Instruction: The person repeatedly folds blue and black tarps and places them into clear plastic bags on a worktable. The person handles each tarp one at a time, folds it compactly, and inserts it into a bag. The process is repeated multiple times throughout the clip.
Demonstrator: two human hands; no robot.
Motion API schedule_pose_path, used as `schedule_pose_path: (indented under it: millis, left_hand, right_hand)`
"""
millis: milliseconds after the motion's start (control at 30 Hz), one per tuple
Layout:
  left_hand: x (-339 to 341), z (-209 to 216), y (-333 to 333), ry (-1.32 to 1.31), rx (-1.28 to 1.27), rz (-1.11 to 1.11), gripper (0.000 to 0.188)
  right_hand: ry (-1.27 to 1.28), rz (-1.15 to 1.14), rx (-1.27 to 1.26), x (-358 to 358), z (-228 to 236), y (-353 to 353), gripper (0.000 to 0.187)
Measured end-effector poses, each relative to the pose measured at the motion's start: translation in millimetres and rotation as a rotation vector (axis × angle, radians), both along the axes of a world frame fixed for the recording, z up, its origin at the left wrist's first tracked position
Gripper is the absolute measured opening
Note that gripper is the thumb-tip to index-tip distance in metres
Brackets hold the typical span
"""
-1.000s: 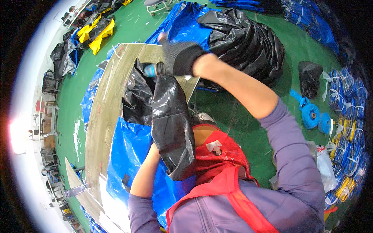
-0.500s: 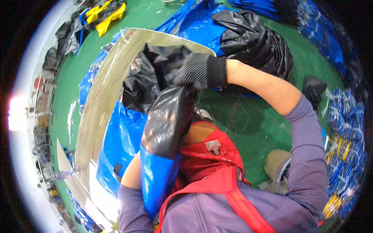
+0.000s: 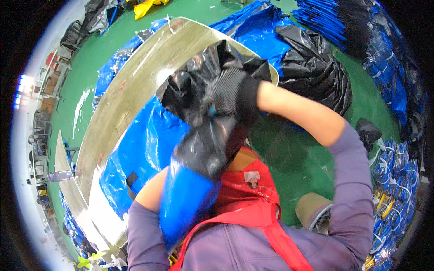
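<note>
A glossy blue-and-black piece of coated fabric, bag-like in shape, drapes over my left forearm and spreads across the worktable. Its black end bunches up in folds at the middle of the view. My right hand, in a grey striped glove with a black cuff, is closed on these black folds and slightly blurred. My left forearm reaches under the blue part; the fabric covers my left hand, so its fingers are hidden. A small black patch shows on the blue side lying on the table.
More blue fabric and a crumpled black heap lie past the table's far right corner. Tied blue bundles line the right side. A dark small bag sits on the green floor. A yellow piece lies far off.
The black end has been lifted and shifted right, bunching under my right hand. The blue part has swung with it. The whole view has shifted slightly.
</note>
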State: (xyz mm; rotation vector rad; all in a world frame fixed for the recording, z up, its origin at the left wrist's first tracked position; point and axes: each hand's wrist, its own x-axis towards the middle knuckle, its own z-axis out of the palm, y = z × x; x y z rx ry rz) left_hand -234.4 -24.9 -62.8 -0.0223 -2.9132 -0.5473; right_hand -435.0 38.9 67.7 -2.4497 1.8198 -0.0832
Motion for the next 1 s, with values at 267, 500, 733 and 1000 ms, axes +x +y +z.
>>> schedule_pose_path:
  millis: [267,500,733,1000]
  left_hand:
    - [152,-15,-67,-0.149,0.013,0.2,0.052]
    - [338,39,-47,-0.433,0.383,0.607,0.047]
    - [428,178,-23,-0.549,1.216,0.923,0.041]
    - [177,136,-40,-0.32,0.834,0.233,0.055]
  right_hand:
    - [-0.208,-0.144,0.272,-38,-68,-53,0.053]
    - [-0.279,-0.204,0.298,-51,-86,-50,0.058]
    - [-0.461,-0.256,0.196,-33,-31,-48,0.05]
    - [-0.552,-0.393,-1.026,25,24,17,0.03]
